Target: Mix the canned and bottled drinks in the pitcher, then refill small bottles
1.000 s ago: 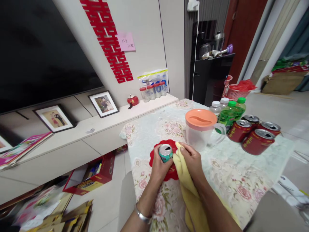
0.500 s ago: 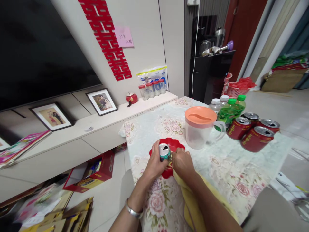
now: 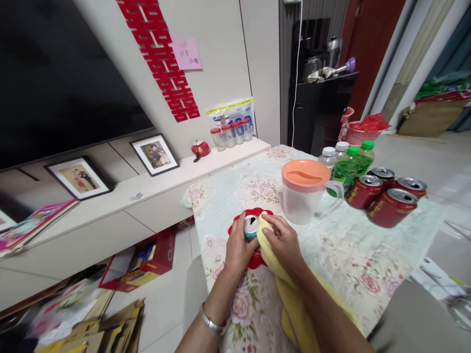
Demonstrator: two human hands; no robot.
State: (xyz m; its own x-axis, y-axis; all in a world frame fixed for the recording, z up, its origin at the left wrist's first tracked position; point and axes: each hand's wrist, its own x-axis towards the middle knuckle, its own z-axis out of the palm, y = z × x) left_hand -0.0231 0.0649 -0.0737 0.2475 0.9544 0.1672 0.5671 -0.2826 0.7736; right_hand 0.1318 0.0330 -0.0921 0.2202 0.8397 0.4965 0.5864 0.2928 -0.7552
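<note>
My left hand (image 3: 238, 245) is wrapped round a teal drink can (image 3: 251, 225) with a silver top and an open mouth. The can is over a red scalloped dish (image 3: 259, 262), which the hands and can partly cover. In my right hand (image 3: 285, 240) is a yellow cloth (image 3: 267, 240), its bunched end against the can's right rim. The rest of the cloth trails down under my right forearm toward the table's near edge.
On the flowered tablecloth (image 3: 342, 260) stand a clear pitcher (image 3: 299, 196) with an orange lid, several red cans (image 3: 392, 210) and green-capped bottles (image 3: 349, 165). Framed photos (image 3: 154, 154) and lidded jars (image 3: 228, 136) line the low cabinet. A red box (image 3: 142, 262) lies on the floor, left.
My right hand has brought the yellow cloth up to the can's rim, where half a second ago the cloth hung lower. My left hand keeps its hold on the can.
</note>
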